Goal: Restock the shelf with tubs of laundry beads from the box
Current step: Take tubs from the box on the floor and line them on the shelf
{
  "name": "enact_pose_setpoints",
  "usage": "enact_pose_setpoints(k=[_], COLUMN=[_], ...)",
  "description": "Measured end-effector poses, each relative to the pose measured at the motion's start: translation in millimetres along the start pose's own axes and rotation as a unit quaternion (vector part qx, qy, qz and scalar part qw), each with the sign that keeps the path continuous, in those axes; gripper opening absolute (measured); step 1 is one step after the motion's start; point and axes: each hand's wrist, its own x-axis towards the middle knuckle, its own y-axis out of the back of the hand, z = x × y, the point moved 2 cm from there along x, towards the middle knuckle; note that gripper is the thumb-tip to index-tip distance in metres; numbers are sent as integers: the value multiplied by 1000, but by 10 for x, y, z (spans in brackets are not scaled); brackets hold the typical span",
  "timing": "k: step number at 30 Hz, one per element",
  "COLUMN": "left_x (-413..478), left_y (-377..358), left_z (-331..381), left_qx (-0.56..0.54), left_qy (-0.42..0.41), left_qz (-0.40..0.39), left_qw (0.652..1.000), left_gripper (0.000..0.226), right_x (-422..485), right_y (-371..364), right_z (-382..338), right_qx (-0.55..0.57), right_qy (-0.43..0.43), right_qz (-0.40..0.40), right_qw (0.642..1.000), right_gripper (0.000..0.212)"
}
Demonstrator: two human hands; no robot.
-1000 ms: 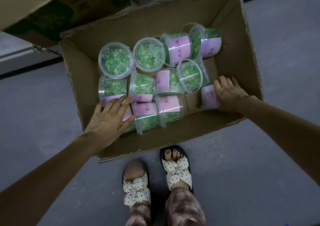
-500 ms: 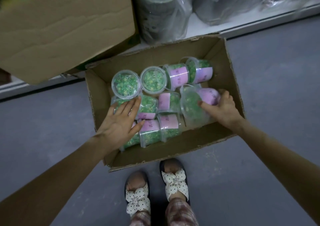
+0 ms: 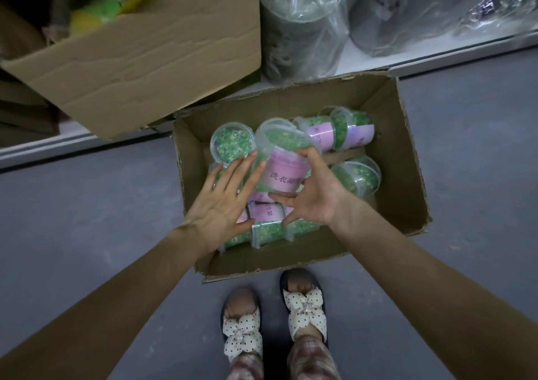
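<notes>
An open cardboard box (image 3: 414,175) stands on the grey floor with several clear tubs of green laundry beads in it, some upright (image 3: 232,143), some lying on their sides (image 3: 353,130). My right hand (image 3: 317,199) grips one tub with a pink label (image 3: 283,172), tilted and lifted above the others near the box's middle. My left hand (image 3: 224,202) is spread with straight fingers, its fingertips at the left side of that tub. Both hands hide tubs lying beneath them.
A bigger cardboard box (image 3: 151,56) sits on the low white shelf (image 3: 436,56) behind, next to dark goods wrapped in clear plastic (image 3: 300,30). My feet in bow sandals (image 3: 241,330) stand just in front of the box.
My right hand took a tub from the box's right side and raised it toward the middle. My left hand lifted off the lying tubs and came to that tub's side. The view pulled back.
</notes>
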Motion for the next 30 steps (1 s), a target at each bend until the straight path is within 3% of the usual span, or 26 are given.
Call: enact_pose_setpoints(k=[3, 6, 10, 16, 20, 23, 25, 27, 30], left_x=[-61, -131, -215, -308, -297, -269, -270, -290, -336], left_y=[-62, -144, -195, -227, -273, -277, -265, -267, -331], left_z=[-11, -50, -76, -106, -162, -252, -351, -440, -538], left_qx=[15, 19, 22, 22, 15, 13, 2, -21, -35], left_qy=[16, 27, 10, -37, -68, -56, -15, 23, 49], left_qz=[11, 2, -15, -9, 1, 6, -4, -19, -22], left_qw=[1000, 999, 1000, 999, 998, 998, 1000, 999, 998], left_gripper=[121, 134, 126, 105, 100, 98, 100, 101, 100], right_x=[106, 159, 129, 182, 178, 275, 360, 455, 637], right_y=[-46, -122, -177, -260, -255, -120, 40, 274, 582], right_z=[190, 373, 573, 790, 839, 868, 839, 771, 679], right_qx=[20, 71, 66, 70, 32, -67, -163, -289, -491], right_qy=[-33, -58, -79, -115, -106, -97, -43, 62, 149], right_qz=[2, 18, 42, 34, -3, -31, 9, 120, 221], right_qw=[999, 996, 994, 990, 994, 993, 986, 948, 829], right_gripper=[61, 58, 30, 44, 44, 62, 64, 51, 43])
